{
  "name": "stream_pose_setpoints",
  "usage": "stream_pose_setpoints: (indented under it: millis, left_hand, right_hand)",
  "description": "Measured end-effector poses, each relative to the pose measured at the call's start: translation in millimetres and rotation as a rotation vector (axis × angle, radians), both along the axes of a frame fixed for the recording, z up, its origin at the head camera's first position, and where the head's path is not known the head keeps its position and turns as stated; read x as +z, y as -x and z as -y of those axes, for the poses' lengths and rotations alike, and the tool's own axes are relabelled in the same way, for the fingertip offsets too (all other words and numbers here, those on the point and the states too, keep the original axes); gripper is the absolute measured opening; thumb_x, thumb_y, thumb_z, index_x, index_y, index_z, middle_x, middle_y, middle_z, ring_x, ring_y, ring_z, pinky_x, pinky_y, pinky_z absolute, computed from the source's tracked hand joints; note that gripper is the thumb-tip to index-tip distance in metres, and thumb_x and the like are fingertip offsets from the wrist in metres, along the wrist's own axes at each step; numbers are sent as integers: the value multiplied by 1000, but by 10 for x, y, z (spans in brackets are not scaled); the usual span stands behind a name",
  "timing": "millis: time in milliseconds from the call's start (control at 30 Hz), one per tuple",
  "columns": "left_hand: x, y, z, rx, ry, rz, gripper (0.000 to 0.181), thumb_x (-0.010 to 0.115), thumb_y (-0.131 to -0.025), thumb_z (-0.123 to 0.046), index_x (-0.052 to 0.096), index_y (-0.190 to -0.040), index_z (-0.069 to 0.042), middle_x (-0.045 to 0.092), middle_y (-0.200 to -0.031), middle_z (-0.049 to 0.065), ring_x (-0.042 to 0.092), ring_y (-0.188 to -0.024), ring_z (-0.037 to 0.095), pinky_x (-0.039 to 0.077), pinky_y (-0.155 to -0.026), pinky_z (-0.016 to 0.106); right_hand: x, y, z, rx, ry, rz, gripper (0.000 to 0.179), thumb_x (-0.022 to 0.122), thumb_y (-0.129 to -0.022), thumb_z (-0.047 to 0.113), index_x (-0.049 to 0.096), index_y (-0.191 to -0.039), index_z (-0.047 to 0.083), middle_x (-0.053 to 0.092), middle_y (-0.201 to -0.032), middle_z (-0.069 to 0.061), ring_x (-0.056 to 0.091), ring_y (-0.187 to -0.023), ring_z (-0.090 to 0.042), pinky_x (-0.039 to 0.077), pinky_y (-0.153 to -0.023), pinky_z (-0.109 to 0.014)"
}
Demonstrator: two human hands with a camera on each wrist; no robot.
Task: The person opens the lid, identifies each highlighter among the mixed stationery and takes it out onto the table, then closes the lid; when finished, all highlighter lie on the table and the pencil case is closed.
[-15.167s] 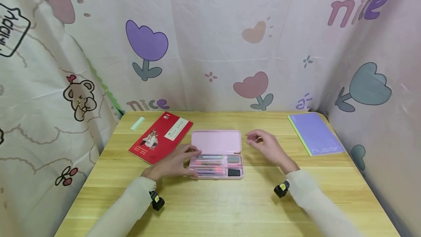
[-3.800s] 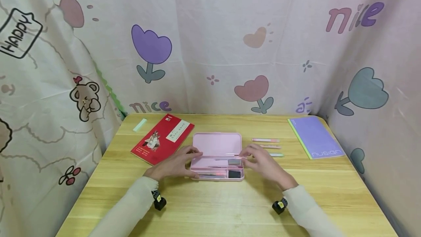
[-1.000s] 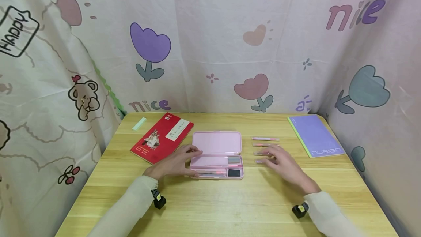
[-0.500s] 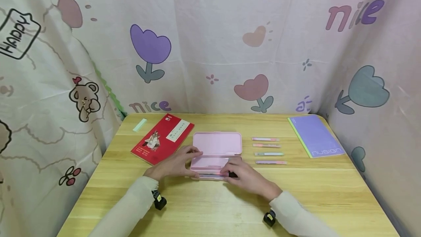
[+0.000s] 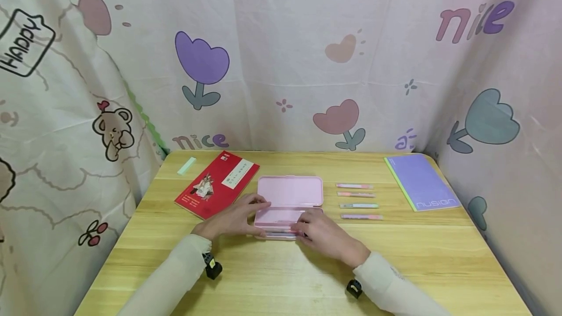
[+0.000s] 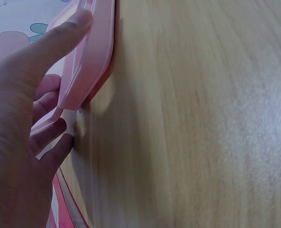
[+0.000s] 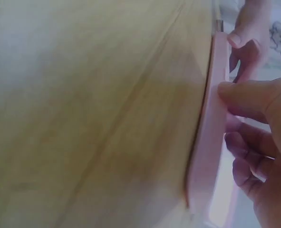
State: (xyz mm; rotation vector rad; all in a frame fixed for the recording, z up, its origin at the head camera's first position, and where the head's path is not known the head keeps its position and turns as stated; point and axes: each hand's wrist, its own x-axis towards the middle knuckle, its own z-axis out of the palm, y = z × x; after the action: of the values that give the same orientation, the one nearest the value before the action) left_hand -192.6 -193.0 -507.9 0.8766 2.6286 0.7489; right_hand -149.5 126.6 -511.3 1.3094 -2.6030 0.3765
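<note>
- The right grip (image 5: 327, 238) is at the near edge of the pencil case (image 5: 290, 191): its thumb rests on the front wall and its bent fingers reach over the rim. Whether it pinches anything cannot be told.
- Directly beneath its fingertips, in the case's near compartment, lie slim pens (image 5: 278, 232); their right ends are hidden by the fingers.
- The case sits under the right grip and to its left, lid open and leaning away.
- Left of it, the left grip (image 5: 232, 216) grasps the case's left end, thumb at the front, fingers round the back corner.
- Beyond the right grip and to its right, four loose pens (image 5: 362, 216) lie in a spaced row on the worktop (image 5: 307, 282).
- Farther right and beyond is a purple notebook (image 5: 421, 182); past the left grip, a red booklet (image 5: 219, 184).
- Likely trouble: closely packed pens could come up together or slip, since the fingers have little room there.
- If the left grip slackened, a tug from the right could drag or tip the case.
- A low sleeve or wrist sweeping right might roll the loose row.
</note>
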Motion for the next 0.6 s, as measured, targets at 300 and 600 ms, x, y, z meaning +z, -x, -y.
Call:
stream_pose_setpoints:
  millis: [300, 600]
  left_hand:
    - [5, -10, -16, 0, 13, -3, 90, 88, -86, -60, 57, -160, -20, 51, -156, 6, 47, -140, 24, 50, -118, 58]
    - [10, -15, -12, 12, 19, 3, 90, 87, -85, -62, 57, -160, -23, 50, -157, 4, 46, -141, 24, 51, -118, 57]
  right_hand:
    - [-16, -34, 11, -60, 38, 136, 16, 83, -97, 18, 84, -113, 16, 75, -103, 4, 65, -99, -13, 56, -96, -36]
    - [-10, -32, -7, -110, 145, 239, 17, 82, -98, 17, 82, -115, 14, 74, -105, 3, 65, -103, -14, 59, -94, -36]
